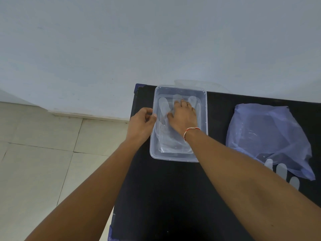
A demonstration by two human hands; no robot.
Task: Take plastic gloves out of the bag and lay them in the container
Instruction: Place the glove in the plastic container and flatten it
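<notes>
A clear rectangular plastic container (203, 136) stands on the black table near its far left corner. Clear plastic gloves (165, 136) lie flat inside it, fingers pointing away from me. My right hand (182, 117) lies palm down on the gloves inside the container, fingers spread. My left hand (141, 123) pinches the container's left rim between thumb and fingers. A pale blue plastic bag (271, 136) lies to the right, with glove fingers (281, 170) sticking out of its near edge.
The black table (165, 197) runs from the wall toward me; its left edge drops to a tiled floor (43, 162). A pale wall (156, 40) stands right behind the container. Another clear plastic piece (199, 83) leans behind the container.
</notes>
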